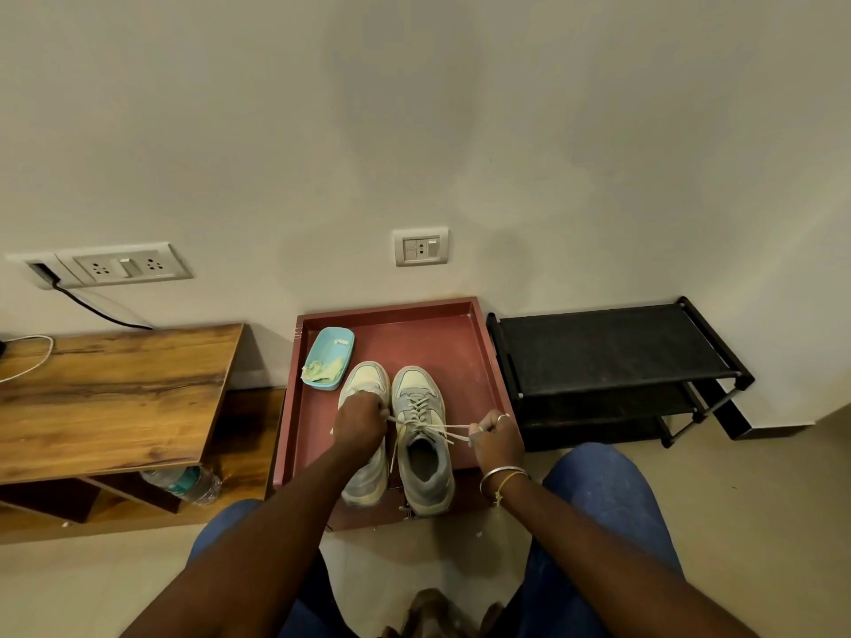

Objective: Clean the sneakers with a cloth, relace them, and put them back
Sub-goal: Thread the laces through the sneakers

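Two sneakers side by side mid red tray (391,310). Left hand (360,423) curled round one lace (449,431) end, right hand (495,437) pinching the other, taut over laced sneaker (421,458). Lace probably limp and light, so grip near the tips. Cloth (322,370) at tray's far-left corner.

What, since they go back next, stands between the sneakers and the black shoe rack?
Only the red tray's raised right rim lies between the sneakers and the black shoe rack; they would need lifting over it. The right hand, pinching a lace, is on that side too.
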